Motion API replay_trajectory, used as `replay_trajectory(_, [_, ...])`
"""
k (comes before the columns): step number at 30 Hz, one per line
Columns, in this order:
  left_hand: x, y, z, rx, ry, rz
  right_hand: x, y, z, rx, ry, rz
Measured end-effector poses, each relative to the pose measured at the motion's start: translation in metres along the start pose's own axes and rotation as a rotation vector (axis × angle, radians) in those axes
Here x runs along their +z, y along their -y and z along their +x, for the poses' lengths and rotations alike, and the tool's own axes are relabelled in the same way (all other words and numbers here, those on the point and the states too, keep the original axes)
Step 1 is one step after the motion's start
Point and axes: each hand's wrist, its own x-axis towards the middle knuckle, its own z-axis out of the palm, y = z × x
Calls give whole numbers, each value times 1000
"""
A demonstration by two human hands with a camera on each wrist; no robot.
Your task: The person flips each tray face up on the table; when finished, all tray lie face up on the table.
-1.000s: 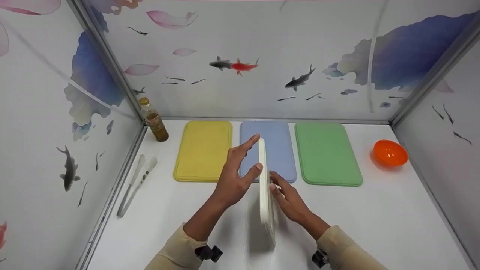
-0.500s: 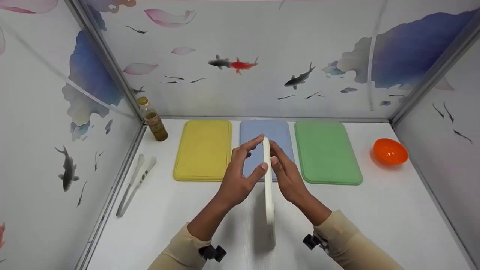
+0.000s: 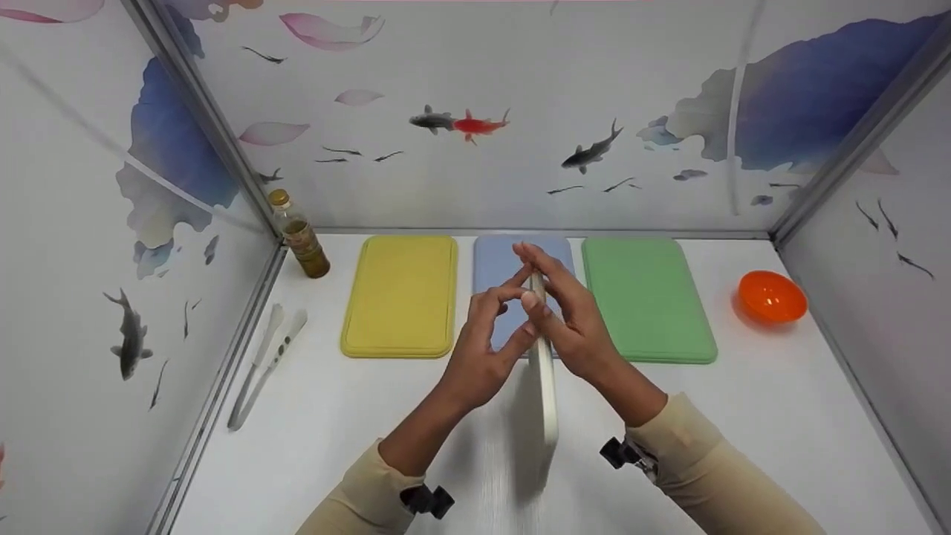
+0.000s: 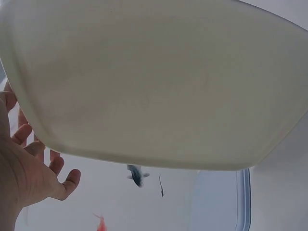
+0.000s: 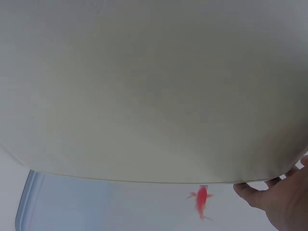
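Observation:
A white cutting board stands on its edge in the middle of the head view, seen nearly edge-on. My left hand holds its far upper part from the left, thumb and fingertips at the edge. From the other side, my right hand grips the same end, its fingers reaching over the far edge. The board's broad pale face fills most of both wrist views. In the left wrist view, the left hand meets the edge at left; in the right wrist view, the right hand touches the lower right edge.
Behind the hands lie a yellow board, a partly hidden blue board and a green board. An orange bowl sits at right. At left are a bottle of brown liquid and tongs. Printed walls enclose the table.
My right hand has moved up and forward along the board, its fingers now over the far end. The board has shifted slightly right; the left hand has followed it.

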Motion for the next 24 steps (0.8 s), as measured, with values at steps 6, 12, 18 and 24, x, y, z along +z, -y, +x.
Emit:
replay_trajectory(6, [5,7,3,64,3,-24,-4,-4,-3,3,-8,18])
replay_trajectory(12, [14,14,2,23,-12,-80,-9,-8,-5,11,-9,4])
replay_trajectory(18, [30,26,-3,-58,-11,-66,-12,-8,-8,28,-4,8])
replay_trajectory(24, [41,38,-8,-131,17,-51,-15,-7,-10,58,-11,13])
